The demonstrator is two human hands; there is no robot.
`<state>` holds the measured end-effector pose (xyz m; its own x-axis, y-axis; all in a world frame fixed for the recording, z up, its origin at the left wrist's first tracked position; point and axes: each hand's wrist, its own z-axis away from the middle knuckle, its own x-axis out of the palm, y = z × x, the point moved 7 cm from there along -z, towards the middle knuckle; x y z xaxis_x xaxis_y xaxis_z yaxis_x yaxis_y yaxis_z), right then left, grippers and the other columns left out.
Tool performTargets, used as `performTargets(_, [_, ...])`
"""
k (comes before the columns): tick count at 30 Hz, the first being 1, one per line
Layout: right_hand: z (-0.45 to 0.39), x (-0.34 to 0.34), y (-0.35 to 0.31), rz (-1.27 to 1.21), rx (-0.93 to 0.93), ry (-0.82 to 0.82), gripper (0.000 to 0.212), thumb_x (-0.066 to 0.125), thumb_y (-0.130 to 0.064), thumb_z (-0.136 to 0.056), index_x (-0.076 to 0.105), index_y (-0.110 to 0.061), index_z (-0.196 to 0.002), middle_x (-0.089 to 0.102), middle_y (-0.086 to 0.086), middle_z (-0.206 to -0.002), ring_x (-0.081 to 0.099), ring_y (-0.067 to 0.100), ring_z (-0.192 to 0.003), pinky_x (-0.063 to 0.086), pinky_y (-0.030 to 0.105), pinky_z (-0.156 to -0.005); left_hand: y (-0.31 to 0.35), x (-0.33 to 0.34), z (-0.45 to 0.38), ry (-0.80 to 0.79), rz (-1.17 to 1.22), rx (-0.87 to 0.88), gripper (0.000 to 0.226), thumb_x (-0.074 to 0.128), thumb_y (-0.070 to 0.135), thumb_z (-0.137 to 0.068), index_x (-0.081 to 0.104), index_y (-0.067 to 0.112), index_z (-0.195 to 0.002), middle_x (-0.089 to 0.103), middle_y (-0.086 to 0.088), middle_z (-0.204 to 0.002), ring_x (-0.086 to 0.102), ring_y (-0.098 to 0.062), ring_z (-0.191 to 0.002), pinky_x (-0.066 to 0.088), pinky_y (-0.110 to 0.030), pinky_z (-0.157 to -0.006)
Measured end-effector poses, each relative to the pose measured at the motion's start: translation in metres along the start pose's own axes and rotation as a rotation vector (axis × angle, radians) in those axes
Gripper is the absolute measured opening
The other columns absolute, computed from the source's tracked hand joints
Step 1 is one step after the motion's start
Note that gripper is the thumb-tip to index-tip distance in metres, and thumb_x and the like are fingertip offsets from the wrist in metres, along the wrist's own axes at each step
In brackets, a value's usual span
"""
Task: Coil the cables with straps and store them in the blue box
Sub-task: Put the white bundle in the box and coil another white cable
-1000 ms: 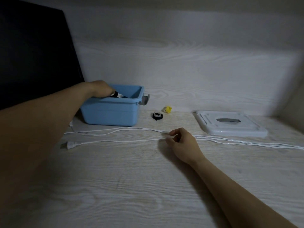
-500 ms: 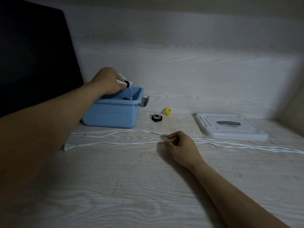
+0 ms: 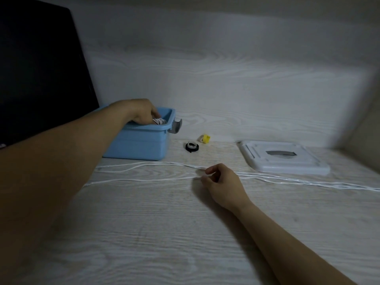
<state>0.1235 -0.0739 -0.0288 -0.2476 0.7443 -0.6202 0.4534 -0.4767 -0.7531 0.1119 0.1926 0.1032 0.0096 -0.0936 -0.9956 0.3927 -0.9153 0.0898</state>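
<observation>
I see the pale wood-grain worktop [image 3: 156, 233] filling the view, with a big dark panel [image 3: 37, 75] standing at ten o'clock. The blue box [image 3: 141, 144] sits at the back, around eleven o'clock, its grey side latch [image 3: 176, 126] facing right. At two o'clock lies the white lid [image 3: 283, 159], flat on the worktop, well apart from the box.

Across the middle run the white cables [image 3: 144, 173], long loose strands stretching from nine o'clock out past three o'clock, uncoiled, just in front of the box.

My left hand [image 3: 141, 112] is down over the box's open top, fingers curled on a small white coiled bundle [image 3: 159, 121] at the rim; how much of it sits inside, I can't tell. My right hand [image 3: 221, 184] rests at centre on the worktop, fingers curled, thumb and forefinger pinching the cable strands where they cross.

Between box and lid, at twelve o'clock, lies a black strap roll [image 3: 191, 147], and just behind it a small yellow strap roll [image 3: 205, 138], close together, not touching.
</observation>
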Motion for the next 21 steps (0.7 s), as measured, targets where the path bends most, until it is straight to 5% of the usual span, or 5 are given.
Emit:
performTargets(5, [0.000, 0.000, -0.001, 0.022, 0.004, 0.002, 0.019, 0.065, -0.033, -0.092, 0.060, -0.020, -0.104, 0.062, -0.004, -0.083, 0.057, 0.010, -0.073, 0.040, 0.021, -0.059, -0.005, 0.016, -0.009, -0.198, -0.149, -0.073, 0.049, 0.053, 0.038, -0.099, 0.048, 0.019, -0.143, 0.047, -0.008, -0.146, 0.051, -0.028, -0.125, 0.041, -0.040, -0.106])
performTargets(9, [0.000, 0.000, -0.001, 0.007, 0.004, -0.007, 0.019, 0.065, -0.032, -0.092, 0.060, -0.019, -0.105, 0.063, -0.003, -0.083, 0.057, 0.009, -0.072, 0.040, 0.020, -0.059, -0.016, 0.022, -0.011, -0.126, 0.156, -0.096, 0.046, 0.052, 0.035, -0.099, 0.051, 0.011, -0.138, 0.052, -0.012, -0.141, 0.055, -0.029, -0.118, 0.043, -0.040, -0.104])
performTargets(14, [0.002, -0.001, -0.004, 0.045, -0.023, -0.015, 0.018, 0.065, -0.030, -0.092, 0.062, -0.019, -0.106, 0.065, -0.001, -0.081, 0.058, 0.009, -0.072, 0.041, 0.017, -0.058, -0.010, -0.020, 0.047, 0.915, 0.530, 0.130, 0.029, 0.050, 0.004, -0.086, 0.062, 0.006, -0.112, 0.061, -0.013, -0.118, 0.053, -0.028, -0.114, 0.037, -0.028, -0.096])
performTargets(16, [0.003, -0.002, -0.006, 0.080, -0.051, -0.021, 0.016, 0.064, -0.026, -0.092, 0.064, -0.019, -0.106, 0.064, 0.000, -0.082, 0.057, 0.008, -0.070, 0.038, 0.012, -0.056, 0.006, -0.017, 0.091, 1.107, 0.525, 0.314, 0.022, 0.048, -0.001, -0.080, 0.067, 0.006, -0.088, 0.063, -0.011, -0.093, 0.055, -0.021, -0.093, 0.039, -0.027, -0.083])
performTargets(21, [-0.003, -0.015, -0.008, 0.235, -0.109, -0.001, 0.032, 0.067, -0.019, -0.088, 0.065, -0.017, -0.120, 0.053, 0.010, -0.112, 0.056, 0.024, -0.097, 0.043, 0.025, -0.092, 0.039, 0.069, 0.119, 0.597, 0.541, 0.437, 0.030, 0.052, -0.005, -0.084, 0.071, 0.014, -0.098, 0.057, 0.003, -0.097, 0.054, -0.008, -0.088, 0.041, -0.019, -0.080])
